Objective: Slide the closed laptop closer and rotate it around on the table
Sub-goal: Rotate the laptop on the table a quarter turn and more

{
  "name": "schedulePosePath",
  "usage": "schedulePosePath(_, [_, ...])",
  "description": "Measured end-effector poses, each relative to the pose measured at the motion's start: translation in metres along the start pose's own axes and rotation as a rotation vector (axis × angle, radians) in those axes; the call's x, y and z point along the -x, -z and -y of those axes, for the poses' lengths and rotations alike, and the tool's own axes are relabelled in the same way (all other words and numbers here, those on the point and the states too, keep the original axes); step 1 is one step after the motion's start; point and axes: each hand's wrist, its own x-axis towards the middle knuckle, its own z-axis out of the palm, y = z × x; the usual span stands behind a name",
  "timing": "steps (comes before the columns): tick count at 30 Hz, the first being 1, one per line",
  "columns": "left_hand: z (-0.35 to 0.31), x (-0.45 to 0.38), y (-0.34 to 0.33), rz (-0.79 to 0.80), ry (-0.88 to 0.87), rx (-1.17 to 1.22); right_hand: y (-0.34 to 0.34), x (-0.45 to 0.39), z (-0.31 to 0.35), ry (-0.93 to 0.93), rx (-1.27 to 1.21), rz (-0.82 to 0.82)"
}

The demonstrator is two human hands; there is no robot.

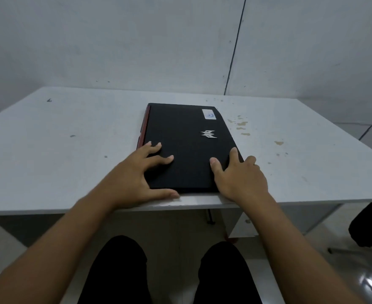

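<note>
A closed black laptop (pixel 187 137) with a silver logo, a white sticker and a red left edge lies on the white table (pixel 60 150), its near short end close to the table's front edge. My left hand (pixel 136 174) grips the near left corner, fingers spread on the lid and thumb along the near edge. At the near right corner my right hand (pixel 239 176) presses on the lid, with fingers wrapped over the right side.
Brownish stains (pixel 242 125) mark the table to the right of the laptop. A grey wall stands behind the table. My legs in black trousers (pixel 117 270) are under the front edge. A dark chair (pixel 369 224) sits at the lower right.
</note>
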Motion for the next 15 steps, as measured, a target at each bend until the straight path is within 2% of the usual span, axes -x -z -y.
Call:
schedulePosePath(5, [0.013, -0.007, 0.022, 0.097, 0.015, 0.084, 0.001, 0.012, 0.003, 0.026, 0.046, -0.021])
schedulePosePath(7, [0.0, -0.006, 0.023, 0.097, 0.088, 0.002, 0.012, 0.002, -0.007, 0.069, -0.037, 0.032])
schedulePosePath(9, [-0.024, -0.003, 0.015, 0.025, 0.196, -0.113, 0.023, -0.013, -0.016, 0.083, -0.184, 0.074])
schedulePosePath(12, [-0.066, -0.001, -0.011, -0.147, 0.429, -0.136, 0.028, -0.044, -0.022, 0.124, -0.247, 0.03])
schedulePosePath(15, [-0.081, -0.011, -0.038, -0.159, 0.544, -0.237, 0.025, -0.074, -0.019, 0.105, -0.249, 0.06])
